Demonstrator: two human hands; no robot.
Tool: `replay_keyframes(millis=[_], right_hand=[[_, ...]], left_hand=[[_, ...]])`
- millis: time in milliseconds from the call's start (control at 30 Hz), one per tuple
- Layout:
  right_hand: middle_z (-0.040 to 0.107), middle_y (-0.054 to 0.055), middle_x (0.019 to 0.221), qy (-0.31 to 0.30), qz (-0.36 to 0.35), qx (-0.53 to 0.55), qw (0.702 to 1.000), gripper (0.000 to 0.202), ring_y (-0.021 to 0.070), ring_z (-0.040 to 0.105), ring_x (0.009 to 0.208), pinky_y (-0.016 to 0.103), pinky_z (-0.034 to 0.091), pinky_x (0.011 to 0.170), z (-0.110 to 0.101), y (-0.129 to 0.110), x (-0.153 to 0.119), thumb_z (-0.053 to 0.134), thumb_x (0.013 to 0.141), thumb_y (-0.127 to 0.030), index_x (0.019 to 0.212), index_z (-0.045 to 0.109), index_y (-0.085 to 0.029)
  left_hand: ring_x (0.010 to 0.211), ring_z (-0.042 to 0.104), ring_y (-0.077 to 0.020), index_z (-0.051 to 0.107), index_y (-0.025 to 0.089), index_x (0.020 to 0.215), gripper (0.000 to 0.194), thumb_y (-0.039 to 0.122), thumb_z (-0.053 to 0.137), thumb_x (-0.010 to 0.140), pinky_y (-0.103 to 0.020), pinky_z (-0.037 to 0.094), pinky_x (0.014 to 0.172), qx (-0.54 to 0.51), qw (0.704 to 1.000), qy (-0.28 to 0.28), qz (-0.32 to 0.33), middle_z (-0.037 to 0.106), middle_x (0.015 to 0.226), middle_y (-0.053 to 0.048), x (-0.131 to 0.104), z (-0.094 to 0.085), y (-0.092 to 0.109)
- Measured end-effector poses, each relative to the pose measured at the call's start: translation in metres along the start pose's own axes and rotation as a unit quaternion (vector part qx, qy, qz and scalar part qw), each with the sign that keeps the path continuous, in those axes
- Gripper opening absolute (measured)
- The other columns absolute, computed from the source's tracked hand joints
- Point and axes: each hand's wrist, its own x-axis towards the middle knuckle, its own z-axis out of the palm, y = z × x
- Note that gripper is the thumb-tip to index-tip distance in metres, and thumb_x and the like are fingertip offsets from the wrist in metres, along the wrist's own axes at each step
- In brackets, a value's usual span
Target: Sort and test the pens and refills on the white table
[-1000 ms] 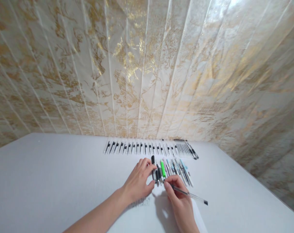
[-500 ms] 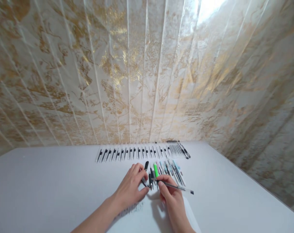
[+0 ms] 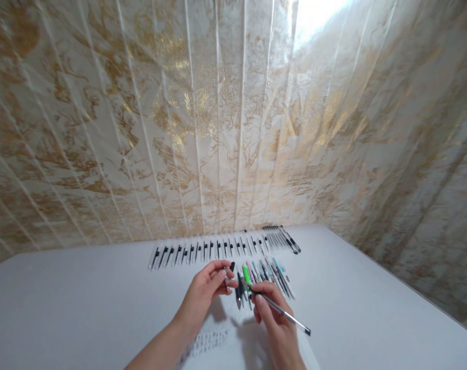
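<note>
My right hand (image 3: 274, 308) is closed around a pen (image 3: 291, 318) with a slim clear-grey barrel and a black end; its other end points up and left over the loose pens. My left hand (image 3: 210, 282) is lifted off the white table, thumb and fingers pinched on something thin and dark, mostly hidden. Just beyond those fingertips shows a black pen end (image 3: 232, 266). Between the hands lie dark pens (image 3: 238, 294) and a bright green highlighter (image 3: 246, 273). A sheet of paper (image 3: 233, 357) covered in dark marks is under my hands.
Along the back of the white table (image 3: 83, 298) runs a row of clear pen barrels with black parts (image 3: 198, 252). More slim pens (image 3: 282, 239) continue it at the right. Pale and blue pens (image 3: 275, 272) lie right of the highlighter. A gold-patterned curtain (image 3: 202, 128) hangs behind.
My left hand has risen from the dark pens and drawn slightly left, fingers pinched. The pen in my right hand has tilted, its black end swinging lower. The view has shifted slightly.
</note>
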Motion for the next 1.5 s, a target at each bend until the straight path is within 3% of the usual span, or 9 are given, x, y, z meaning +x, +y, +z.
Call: replay_keyframes(millis=[200, 433, 800, 967, 1033, 1067, 1267, 1367, 1500], right_hand=[[0.058, 0.001, 0.081, -0.013, -0.013, 0.005, 1.000, 0.020, 0.0136, 0.051, 0.064, 0.024, 0.040, 0.058, 0.001, 0.005, -0.001, 0.054, 0.088, -0.039, 0.096, 0.057, -0.022], [0.060, 0.002, 0.083, -0.025, -0.041, 0.001, 0.999, 0.018, 0.0131, 0.049, 0.061, 0.024, 0.041, 0.055, 0.005, 0.001, -0.003, 0.055, 0.087, -0.038, 0.093, 0.060, -0.022], [0.064, 0.003, 0.086, 0.003, -0.063, -0.002, 0.998, 0.015, 0.0104, 0.050, 0.053, 0.023, 0.045, 0.049, 0.002, -0.012, 0.001, 0.059, 0.086, -0.035, 0.090, 0.063, -0.022], [0.064, 0.007, 0.093, -0.013, -0.078, -0.104, 0.991, 0.031, 0.0097, 0.052, 0.050, 0.025, 0.047, 0.050, -0.018, -0.041, 0.048, 0.043, 0.091, -0.047, 0.089, 0.056, -0.019], [0.067, 0.008, 0.092, 0.014, -0.045, -0.267, 0.963, 0.040, 0.0134, 0.059, 0.057, 0.024, 0.046, 0.049, -0.047, -0.045, 0.086, 0.027, 0.094, -0.051, 0.097, 0.052, -0.019], [0.068, 0.007, 0.088, 0.019, -0.021, -0.392, 0.919, 0.043, 0.0142, 0.062, 0.061, 0.024, 0.047, 0.051, -0.066, -0.044, 0.106, 0.020, 0.095, -0.051, 0.099, 0.050, -0.020], [0.071, 0.016, 0.080, 0.049, 0.090, -0.596, 0.796, 0.026, 0.0316, 0.065, 0.083, 0.039, 0.045, 0.067, -0.162, -0.003, 0.185, 0.045, 0.089, -0.036, 0.095, 0.063, -0.016], [0.071, 0.020, 0.087, 0.032, 0.122, -0.649, 0.750, 0.029, 0.0349, 0.066, 0.087, 0.042, 0.046, 0.068, -0.166, 0.022, 0.198, 0.046, 0.090, -0.033, 0.097, 0.066, -0.014], [0.070, 0.016, 0.097, 0.007, 0.121, -0.681, 0.722, 0.039, 0.0280, 0.065, 0.093, 0.043, 0.047, 0.077, -0.145, 0.045, 0.213, 0.036, 0.096, -0.041, 0.098, 0.066, -0.016]], left_hand=[[0.094, 0.067, -0.0216, 0.059, 0.017, 0.093, 0.029, 0.032, 0.073, 0.074, -0.031, 0.050, 0.085, -0.124, 0.990, 0.054, -0.042, 0.069, 0.092, -0.007, -0.008, 0.015, -0.006], [0.096, 0.067, -0.0220, 0.058, 0.018, 0.086, 0.026, 0.031, 0.075, 0.072, -0.031, 0.050, 0.087, -0.156, 0.986, 0.028, -0.054, 0.071, 0.093, -0.007, -0.017, 0.029, -0.005], [0.098, 0.064, -0.0200, 0.055, 0.023, 0.085, 0.028, 0.045, 0.068, 0.076, -0.035, 0.042, 0.094, -0.118, 0.991, -0.019, -0.061, 0.071, 0.100, -0.004, -0.031, 0.043, 0.007], [0.110, 0.056, -0.0242, 0.058, 0.022, 0.093, 0.034, 0.050, 0.065, 0.075, -0.034, 0.042, 0.091, 0.051, 0.998, -0.022, 0.007, 0.063, 0.116, -0.009, -0.018, 0.039, 0.008], [0.112, 0.053, -0.0248, 0.057, 0.023, 0.099, 0.037, 0.050, 0.064, 0.074, -0.033, 0.042, 0.088, 0.131, 0.991, 0.008, 0.032, 0.061, 0.116, -0.009, -0.009, 0.028, 0.002], [0.111, 0.052, -0.0243, 0.056, 0.023, 0.100, 0.035, 0.048, 0.062, 0.075, -0.033, 0.042, 0.086, 0.169, 0.985, 0.020, 0.035, 0.061, 0.114, -0.008, -0.005, 0.021, -0.001], [0.080, 0.055, -0.0175, 0.053, 0.022, 0.099, 0.022, 0.032, 0.049, 0.080, -0.031, 0.042, 0.078, 0.324, 0.943, 0.079, -0.003, 0.056, 0.099, -0.005, 0.006, -0.007, -0.010], [0.085, 0.054, -0.0193, 0.051, 0.021, 0.100, 0.022, 0.025, 0.047, 0.079, -0.031, 0.041, 0.079, 0.399, 0.913, 0.075, 0.035, 0.055, 0.098, -0.005, 0.009, -0.008, -0.014], [0.086, 0.056, -0.0203, 0.048, 0.021, 0.105, 0.025, 0.022, 0.047, 0.080, -0.033, 0.041, 0.079, 0.476, 0.876, 0.057, 0.042, 0.054, 0.103, -0.006, 0.013, -0.007, -0.018]])
